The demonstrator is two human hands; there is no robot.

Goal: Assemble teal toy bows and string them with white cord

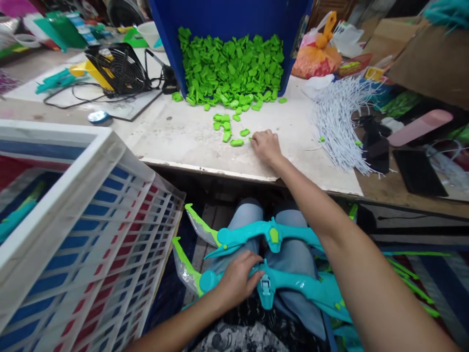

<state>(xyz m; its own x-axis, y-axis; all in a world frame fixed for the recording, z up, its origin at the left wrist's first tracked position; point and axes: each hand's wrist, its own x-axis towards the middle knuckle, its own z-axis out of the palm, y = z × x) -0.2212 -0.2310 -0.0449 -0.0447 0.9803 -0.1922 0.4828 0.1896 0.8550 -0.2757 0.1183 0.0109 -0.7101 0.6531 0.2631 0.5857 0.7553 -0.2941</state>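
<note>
My left hand point(240, 276) is wrapped round a turquoise toy bow point(300, 283) lying across my lap, beside its raised middle, where an uncovered slot shows. Farther out on my knees rests a second toy bow point(245, 231); a green piece covers the same spot on it. Both have bright green curved tips. Over at the table, my right hand point(266, 146) is closed, its fingertips pinching a small green plastic piece point(251, 139) that is mostly hidden. Several loose green pieces point(227, 134) lie just left of those fingers.
A blue bin point(168, 44) on its side spills a heap of green pieces point(234, 68). White plastic strips point(339, 115) lie to the right. At left stand a white crate point(120, 151) and a black fan point(122, 71). A dark phone-like slab point(419, 172) lies far right.
</note>
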